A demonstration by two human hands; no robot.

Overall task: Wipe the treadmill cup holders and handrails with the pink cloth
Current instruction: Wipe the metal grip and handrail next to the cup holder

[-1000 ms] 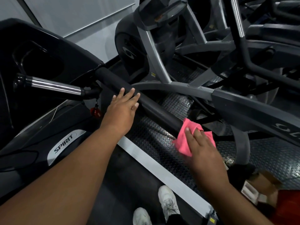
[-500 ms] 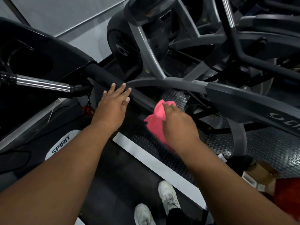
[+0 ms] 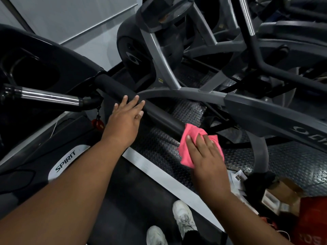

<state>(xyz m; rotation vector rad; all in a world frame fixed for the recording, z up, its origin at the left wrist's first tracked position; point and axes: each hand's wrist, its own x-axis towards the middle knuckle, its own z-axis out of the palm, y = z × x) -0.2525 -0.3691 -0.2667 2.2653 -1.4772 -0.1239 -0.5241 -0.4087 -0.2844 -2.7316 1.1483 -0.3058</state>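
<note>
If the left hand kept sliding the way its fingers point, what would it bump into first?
Probably the black padded handrail: the left hand has its fingertips already lying on it. Beyond lies the grey curved frame bar, though depth is unclear.

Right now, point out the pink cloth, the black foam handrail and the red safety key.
Pink cloth (image 3: 187, 149): head view, on the bare fold left of the fingers.
Black foam handrail (image 3: 159, 115): head view, mid-length, between both hands.
Red safety key (image 3: 97, 124): head view, on its round body.

Two hands, one pink cloth, one padded handrail, two white shoes.
</note>
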